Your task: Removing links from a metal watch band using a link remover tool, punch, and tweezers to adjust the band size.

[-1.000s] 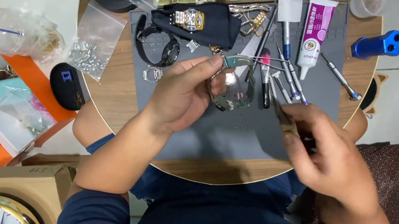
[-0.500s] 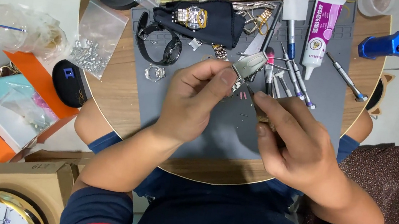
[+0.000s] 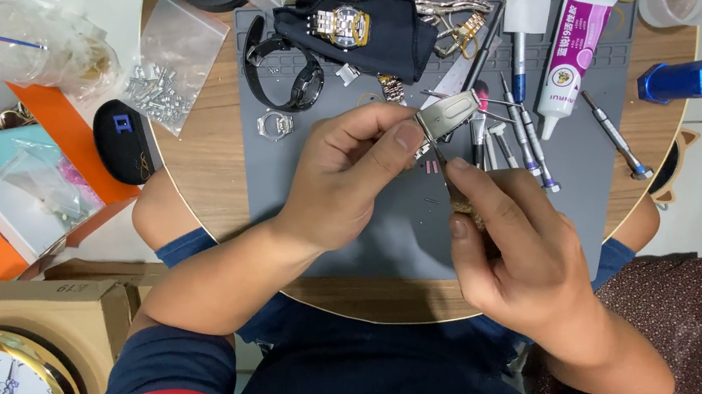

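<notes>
Left hand (image 3: pixel 344 183): fingers pinch a silver metal watch-band piece (image 3: pixel 446 115), held just above the grey mat (image 3: pixel 346 233) near mat centre. Right hand (image 3: pixel 516 246): fingers clenched round a thin tool (image 3: pixel 441 165), tip touching the band piece's lower edge. Row of small screwdrivers (image 3: pixel 512 137) lies just beyond the hands. White-and-pink glue tube (image 3: pixel 572 50) behind them. Gold-and-silver watch (image 3: pixel 343 24) sits on a dark cloth (image 3: pixel 394 45) at the far side. Round wooden surface (image 3: pixel 202 159) carries it all.
</notes>
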